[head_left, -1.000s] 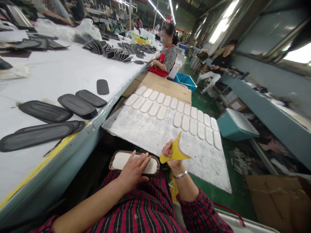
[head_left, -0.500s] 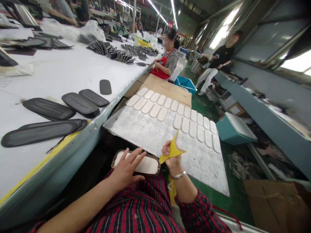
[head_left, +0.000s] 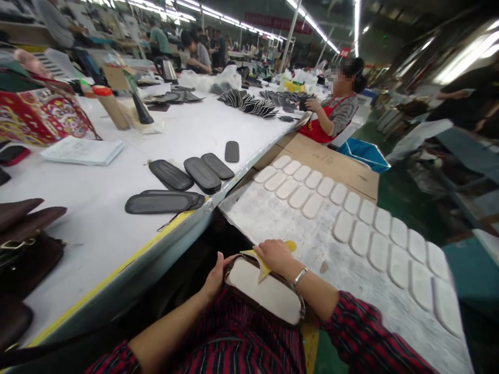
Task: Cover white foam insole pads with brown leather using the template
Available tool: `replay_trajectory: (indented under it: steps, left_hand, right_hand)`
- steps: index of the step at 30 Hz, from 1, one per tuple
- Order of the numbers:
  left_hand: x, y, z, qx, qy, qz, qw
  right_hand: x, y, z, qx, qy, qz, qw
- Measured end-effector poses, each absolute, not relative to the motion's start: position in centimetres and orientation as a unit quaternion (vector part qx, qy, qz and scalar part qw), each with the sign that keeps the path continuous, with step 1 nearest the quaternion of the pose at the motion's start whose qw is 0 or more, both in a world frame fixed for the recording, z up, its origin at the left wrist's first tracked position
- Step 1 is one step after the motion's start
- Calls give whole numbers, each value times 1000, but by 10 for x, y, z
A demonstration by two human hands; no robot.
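A long rounded piece with a pale flat face and a dark brown rim lies across my lap. My left hand grips its left end, thumb up, with the fingers partly hidden behind the rim. In my right hand is a yellow scraper, its pointed edge against the pale face near the upper left. Pale oval pieces lie in rows on the grey board to the right.
On the white table at left are dark oval pads, a brown bag, a bottle and a red patterned bag. A person in a red apron sits beyond the cardboard.
The view has swung left. My left hand has gone from lying over the pale face to holding the left end. My right hand has brought the scraper down onto the piece.
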State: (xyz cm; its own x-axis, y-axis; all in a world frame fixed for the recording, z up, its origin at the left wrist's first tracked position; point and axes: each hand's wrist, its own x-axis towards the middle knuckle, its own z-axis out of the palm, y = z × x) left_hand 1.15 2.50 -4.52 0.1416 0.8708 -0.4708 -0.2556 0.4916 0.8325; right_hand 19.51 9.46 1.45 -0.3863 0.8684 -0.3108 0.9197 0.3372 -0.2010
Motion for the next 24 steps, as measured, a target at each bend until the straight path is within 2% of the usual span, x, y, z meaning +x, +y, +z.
replay_trajectory:
  steps: [4, 9, 14, 18, 24]
  left_hand:
    - [8, 30, -45, 257, 532, 397, 702]
    - [11, 27, -34, 205, 521, 404, 723]
    - [14, 18, -33, 208, 561, 419, 683]
    - [13, 20, -30, 277, 536, 413, 683]
    - [11, 26, -7, 402, 504, 278, 712]
  right_hand:
    - [179, 117, 13, 448, 874, -164, 87]
    - [172, 130, 9, 304, 943, -128, 52]
    - [164, 132, 7, 209, 968, -132, 30]
    - [167, 123, 7, 217, 963, -153, 46]
    - [185, 83, 12, 319, 927, -181, 80]
